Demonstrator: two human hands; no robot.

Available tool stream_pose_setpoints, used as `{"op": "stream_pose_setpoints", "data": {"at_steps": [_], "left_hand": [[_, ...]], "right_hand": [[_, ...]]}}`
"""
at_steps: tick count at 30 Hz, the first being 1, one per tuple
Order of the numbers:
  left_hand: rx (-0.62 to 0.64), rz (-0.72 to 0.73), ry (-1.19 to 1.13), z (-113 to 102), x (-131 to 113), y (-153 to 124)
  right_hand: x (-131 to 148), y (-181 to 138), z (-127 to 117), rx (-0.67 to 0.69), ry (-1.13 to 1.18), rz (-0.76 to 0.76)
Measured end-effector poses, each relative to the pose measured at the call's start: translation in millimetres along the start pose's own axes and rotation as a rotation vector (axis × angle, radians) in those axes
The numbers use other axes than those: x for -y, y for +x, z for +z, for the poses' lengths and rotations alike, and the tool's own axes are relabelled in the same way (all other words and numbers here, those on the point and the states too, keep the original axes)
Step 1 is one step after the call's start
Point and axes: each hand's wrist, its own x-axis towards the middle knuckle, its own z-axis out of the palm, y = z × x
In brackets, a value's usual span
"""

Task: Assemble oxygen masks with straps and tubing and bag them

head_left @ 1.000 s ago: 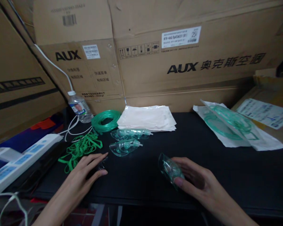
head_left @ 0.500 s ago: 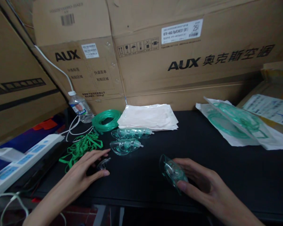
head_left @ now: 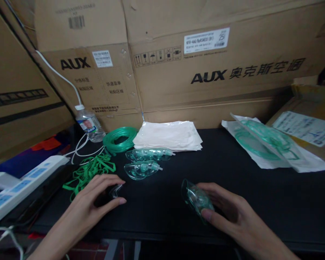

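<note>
The right hand's (head_left: 224,209) grip is closed on a clear green mask (head_left: 197,199) over the black counter (head_left: 157,213), fingers hiding part of it. The left hand (head_left: 100,195) curls, thumb and fingers parted, around small clear pieces (head_left: 115,190); whether its grip holds them, I cannot tell. Behind, AUX cardboard (head_left: 162,90) walls the counter. At right, pouches (head_left: 264,163) contain green tubing (head_left: 249,144); a carton (head_left: 311,104) is cut off.

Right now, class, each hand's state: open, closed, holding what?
Left hand: curved around a small clear piece; grip cannot be told.
Right hand: closed, holding a clear green mask.
</note>
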Motion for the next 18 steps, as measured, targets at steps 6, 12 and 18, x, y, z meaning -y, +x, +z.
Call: {"op": "stream_pose_setpoints", "data": {"at_steps": [6, 12, 18], "left_hand": [[-0.009, 0.029, -0.216, 22, -63, 19], [-0.016, 0.153, -0.409, 54, -104, 52], [-0.043, 0.182, -0.454, 67, -112, 54]], "right_hand": [[4, -3, 5, -0.033, -0.012, -0.036], [-1, -4, 8, -0.078, -0.097, -0.117], [1, -2, 7, -0.072, -0.152, -0.144]]}}
